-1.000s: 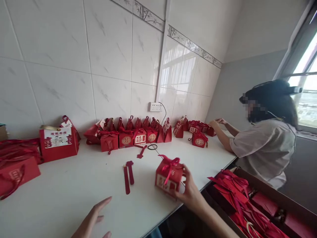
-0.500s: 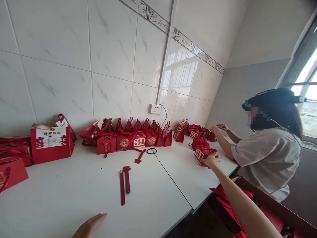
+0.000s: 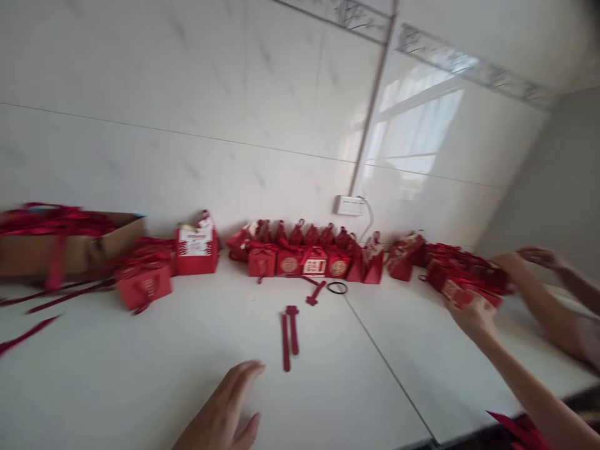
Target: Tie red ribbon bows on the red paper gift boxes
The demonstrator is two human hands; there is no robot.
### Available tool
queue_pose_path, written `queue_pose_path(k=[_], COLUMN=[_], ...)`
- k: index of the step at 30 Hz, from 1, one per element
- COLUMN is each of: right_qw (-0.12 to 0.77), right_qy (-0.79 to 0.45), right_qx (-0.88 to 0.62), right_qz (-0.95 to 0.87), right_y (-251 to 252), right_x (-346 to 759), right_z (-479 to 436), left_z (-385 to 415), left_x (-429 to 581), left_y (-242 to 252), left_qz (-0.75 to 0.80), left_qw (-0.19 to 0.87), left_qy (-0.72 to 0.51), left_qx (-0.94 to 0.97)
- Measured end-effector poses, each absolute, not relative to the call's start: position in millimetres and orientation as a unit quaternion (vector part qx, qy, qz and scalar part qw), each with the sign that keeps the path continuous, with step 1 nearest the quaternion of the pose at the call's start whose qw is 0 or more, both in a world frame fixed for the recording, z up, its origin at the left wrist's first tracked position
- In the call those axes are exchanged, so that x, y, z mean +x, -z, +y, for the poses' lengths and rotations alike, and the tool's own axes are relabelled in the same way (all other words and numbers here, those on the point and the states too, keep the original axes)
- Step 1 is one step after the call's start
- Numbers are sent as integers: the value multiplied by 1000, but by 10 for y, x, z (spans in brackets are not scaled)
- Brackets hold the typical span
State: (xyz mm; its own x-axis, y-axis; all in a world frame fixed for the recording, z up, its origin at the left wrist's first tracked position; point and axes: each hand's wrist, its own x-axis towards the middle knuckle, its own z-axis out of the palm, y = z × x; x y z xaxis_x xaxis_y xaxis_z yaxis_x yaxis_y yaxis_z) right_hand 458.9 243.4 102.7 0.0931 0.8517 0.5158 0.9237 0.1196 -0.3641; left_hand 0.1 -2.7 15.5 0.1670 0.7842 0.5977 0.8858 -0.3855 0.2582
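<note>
The view is blurred by motion. My right hand (image 3: 474,315) reaches out to the right and grips a small red gift box (image 3: 462,291) with a ribbon, set down among other red boxes (image 3: 450,265) on the white table (image 3: 140,369). My left hand (image 3: 225,409) lies low at the front, fingers spread over the tabletop and holding nothing. Two flat red paper strips (image 3: 288,331) lie just beyond its fingertips.
A row of small red gift boxes (image 3: 304,259) lines the tiled wall, with a black ring (image 3: 337,287) in front. A larger labelled red box (image 3: 197,250), a red bag (image 3: 143,284) and a cardboard box of ribbons (image 3: 70,247) sit left. Another person's arms (image 3: 539,281) work at the far right.
My right hand carried the ribboned red box from the table's front to the pile at the right. The camera swung left; my left hand slid slightly forward.
</note>
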Motion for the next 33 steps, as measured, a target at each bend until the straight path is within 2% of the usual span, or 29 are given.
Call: queue_pose_path(k=[2, 5, 9, 14, 20, 29, 33], right_qw=[371, 415, 374, 372, 392, 401, 413], right_qy=[33, -39, -107, -211, -328, -341, -345], right_qx=[-624, -485, -371, -393, -496, -492, -485], right_qz=[-687, -769, -843, -814, -702, -693, -690], right_y=[-912, -659, -396, -362, -381, -335, -326], right_x=[4273, 3637, 2781, 2104, 1893, 1892, 1910], right_z=[2400, 2137, 1607, 1537, 1813, 1834, 1846], left_z=[53, 279, 555, 724, 833, 901, 723], left_x=[-68, -389, -978, -1531, -1902, -1934, -1805], left_y=[-279, -333, -357, -492, -593, -656, -613], left_qz=[-567, -610, -726, -817, -835, -828, -807], left_qw=[69, 126, 196, 191, 193, 193, 169], left_qy=[332, 335, 355, 426, 474, 475, 465], left_qx=[-751, -707, -556, -338, -201, -229, -321])
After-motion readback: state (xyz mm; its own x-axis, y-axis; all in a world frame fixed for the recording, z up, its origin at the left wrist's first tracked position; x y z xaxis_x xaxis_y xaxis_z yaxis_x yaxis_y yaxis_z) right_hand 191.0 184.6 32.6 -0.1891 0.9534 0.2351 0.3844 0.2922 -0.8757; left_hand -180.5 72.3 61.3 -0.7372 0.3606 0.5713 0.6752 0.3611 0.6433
